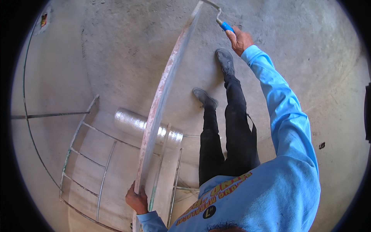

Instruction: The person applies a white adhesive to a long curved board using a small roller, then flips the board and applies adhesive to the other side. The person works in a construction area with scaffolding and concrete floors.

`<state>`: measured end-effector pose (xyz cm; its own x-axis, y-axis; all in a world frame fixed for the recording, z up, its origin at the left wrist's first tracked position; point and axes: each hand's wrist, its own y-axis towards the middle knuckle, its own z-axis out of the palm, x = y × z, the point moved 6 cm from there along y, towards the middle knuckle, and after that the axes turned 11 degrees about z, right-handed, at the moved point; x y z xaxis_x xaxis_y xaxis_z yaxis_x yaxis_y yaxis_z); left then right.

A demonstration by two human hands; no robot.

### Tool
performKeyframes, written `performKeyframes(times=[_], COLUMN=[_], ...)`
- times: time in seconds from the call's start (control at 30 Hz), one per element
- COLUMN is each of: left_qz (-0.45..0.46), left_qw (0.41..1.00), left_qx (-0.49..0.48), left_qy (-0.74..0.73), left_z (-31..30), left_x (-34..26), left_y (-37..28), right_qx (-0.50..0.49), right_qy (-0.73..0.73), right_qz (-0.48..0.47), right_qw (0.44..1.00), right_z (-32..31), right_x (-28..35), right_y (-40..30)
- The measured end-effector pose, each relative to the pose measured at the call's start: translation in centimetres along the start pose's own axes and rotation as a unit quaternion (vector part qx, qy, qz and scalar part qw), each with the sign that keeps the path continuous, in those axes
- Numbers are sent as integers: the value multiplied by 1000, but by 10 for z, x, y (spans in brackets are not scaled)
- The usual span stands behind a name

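My left hand grips the near end of a long, narrow board, its thumb and fingers on either side. The board's facing edge is worn, pinkish and whitish; it runs away from me to the top of the view. Farther out, my right hand is closed around the blue handle of a hand tool. A bent metal shank leads from that handle towards the board's far end. The tool's head is cut off by the picture's top rim, so its kind and any contact with the board are unclear.
Left of the board stands a metal scaffold frame with rungs. A roll of shiny silver foil-like sheeting lies beyond it, partly behind the board. My shoes stand on the rough, dusty concrete floor. A dark cable curves along the left.
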<state>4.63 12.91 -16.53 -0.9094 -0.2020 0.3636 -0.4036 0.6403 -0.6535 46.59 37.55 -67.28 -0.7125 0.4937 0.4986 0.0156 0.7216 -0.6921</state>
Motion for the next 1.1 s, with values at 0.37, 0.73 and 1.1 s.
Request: performKeyframes(times=[0.37,0.73,1.1], left_qz=[2,-25,-22], left_qw=[1000,1000,999], left_qx=[-11,5,-3], left_qy=[-5,-15,-29], left_z=[-2,1,4], left_x=[0,2,8], left_y=[8,4,3], right_qx=[34,-9,38], right_qy=[-88,-22,-116], right_qz=[80,21,24], right_qw=[992,1000,992], right_z=[29,13,22], right_x=[-17,17,7], right_y=[32,28,47])
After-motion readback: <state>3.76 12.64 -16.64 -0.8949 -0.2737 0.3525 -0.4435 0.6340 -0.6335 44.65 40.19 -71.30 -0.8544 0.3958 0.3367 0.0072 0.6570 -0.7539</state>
